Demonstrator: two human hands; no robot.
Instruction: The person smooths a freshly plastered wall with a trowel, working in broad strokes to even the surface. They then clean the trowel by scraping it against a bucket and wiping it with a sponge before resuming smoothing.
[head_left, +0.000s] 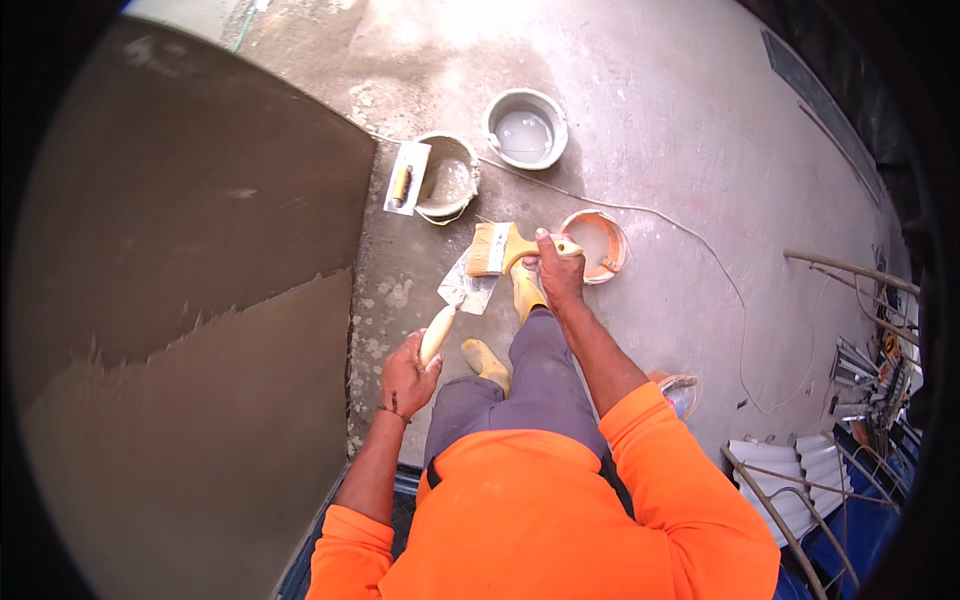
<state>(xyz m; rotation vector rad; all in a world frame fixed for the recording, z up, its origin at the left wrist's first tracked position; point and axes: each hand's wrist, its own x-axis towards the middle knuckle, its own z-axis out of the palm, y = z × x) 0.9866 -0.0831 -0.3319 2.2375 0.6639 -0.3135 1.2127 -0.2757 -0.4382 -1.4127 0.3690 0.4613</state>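
Observation:
My left hand (408,378) is wrapped round the pale handle of a pointing trowel (472,286), its wet grey blade tilted away from me. In my right hand (558,265) is a wide paintbrush (488,249) with yellowish bristles, gripped by its wooden handle. The bristles overlap the far part of the trowel blade in this view; whether they touch cannot be made out. Just beyond my right hand stands an orange-rimmed bucket (620,262) with cloudy liquid inside. Farther off, a plastering trowel (403,178) with a yellow handle lies across the rim of a mortar bucket (466,205).
Another bucket (557,150) holding greyish water stands at the back. A partly coated wall (200,400) rises close on my left. Over the concrete floor (680,150) runs a thin cable (660,213). Metal poles (850,270) and corrugated sheets (790,475) lie at the right.

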